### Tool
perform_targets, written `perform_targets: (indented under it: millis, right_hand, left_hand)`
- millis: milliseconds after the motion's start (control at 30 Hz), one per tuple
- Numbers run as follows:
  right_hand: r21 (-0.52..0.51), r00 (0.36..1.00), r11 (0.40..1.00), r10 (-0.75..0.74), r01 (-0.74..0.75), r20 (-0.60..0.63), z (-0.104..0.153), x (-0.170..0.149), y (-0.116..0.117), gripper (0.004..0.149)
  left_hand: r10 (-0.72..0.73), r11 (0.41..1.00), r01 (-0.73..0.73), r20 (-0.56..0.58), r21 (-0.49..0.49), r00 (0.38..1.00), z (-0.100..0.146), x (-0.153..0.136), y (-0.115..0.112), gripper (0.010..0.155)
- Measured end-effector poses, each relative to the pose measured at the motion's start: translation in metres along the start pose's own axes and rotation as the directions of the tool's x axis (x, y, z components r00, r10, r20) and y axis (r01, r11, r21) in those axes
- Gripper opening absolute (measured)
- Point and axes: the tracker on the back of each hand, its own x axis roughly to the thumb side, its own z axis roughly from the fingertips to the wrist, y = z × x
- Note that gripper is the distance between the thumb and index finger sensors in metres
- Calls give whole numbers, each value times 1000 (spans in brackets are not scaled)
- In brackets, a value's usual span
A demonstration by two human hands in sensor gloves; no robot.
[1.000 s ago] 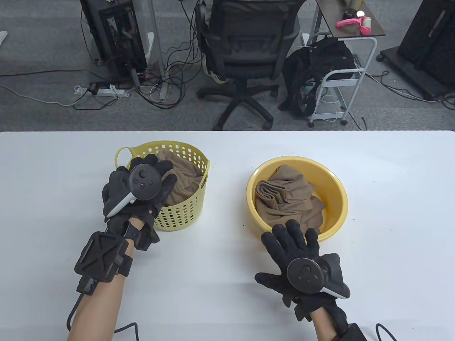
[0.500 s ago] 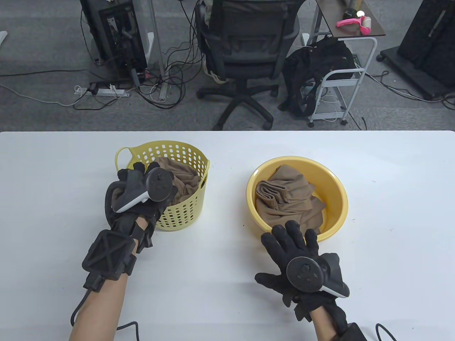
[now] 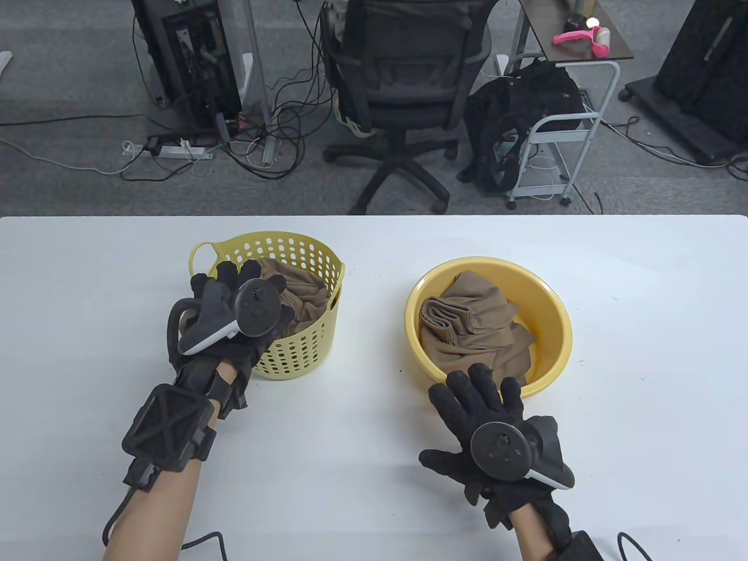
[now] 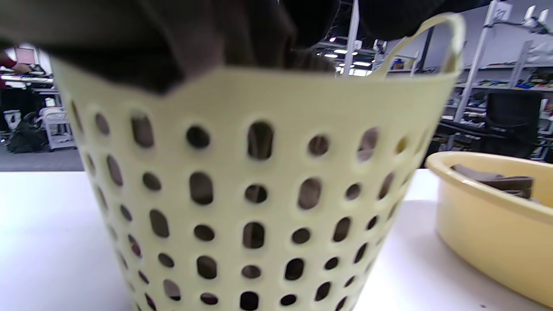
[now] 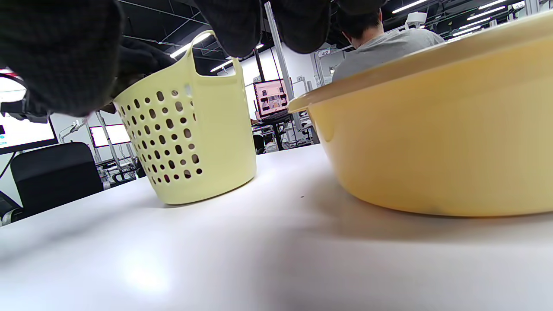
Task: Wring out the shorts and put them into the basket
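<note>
A pale yellow perforated basket (image 3: 327, 257) stands left of centre on the white table and holds brown shorts (image 3: 307, 292). My left hand (image 3: 239, 280) lies over the basket's near-left rim, its fingers spread and resting on that cloth. In the left wrist view the basket wall (image 4: 268, 181) fills the frame, with dark brown cloth (image 4: 203, 39) at its top edge. More brown shorts (image 3: 473, 321) lie folded in a yellow basin (image 3: 555, 315) on the right. My right hand (image 3: 473, 397) rests flat on the table with straight fingers, its fingertips at the basin's near rim.
Behind the table's far edge are an office chair (image 3: 403, 87), a white cart with a black bag (image 3: 526, 117) and cables on the floor. In the right wrist view a person in a grey shirt (image 5: 380, 39) sits beyond the basin (image 5: 432, 142).
My left hand has tipped onto its side and slid slightly back toward the basket's near-left rim, and the cloth sits lower in the basket. My right hand has not moved.
</note>
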Motion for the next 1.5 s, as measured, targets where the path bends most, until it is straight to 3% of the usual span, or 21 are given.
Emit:
perform_targets:
  millis: [300, 733, 1100, 1500]
  right_hand:
    - [14, 1000, 1000, 5, -5, 4, 0, 2, 2, 95]
    - [19, 1000, 1000, 9, -9, 13, 0, 4, 3, 95]
    - [20, 1000, 1000, 12, -12, 19, 0, 6, 3, 96]
    - [25, 1000, 1000, 11, -11, 18, 1, 6, 4, 96]
  left_hand:
    - [-8, 996, -6, 170, 84, 985, 45, 31, 16, 64]
    - [-46, 981, -21, 335, 191, 941, 92, 77, -13, 76]
    - [-10, 989, -44, 356, 143, 934, 91, 98, -68, 80]
    - [16, 994, -49, 327, 93, 945, 86, 93, -105, 81]
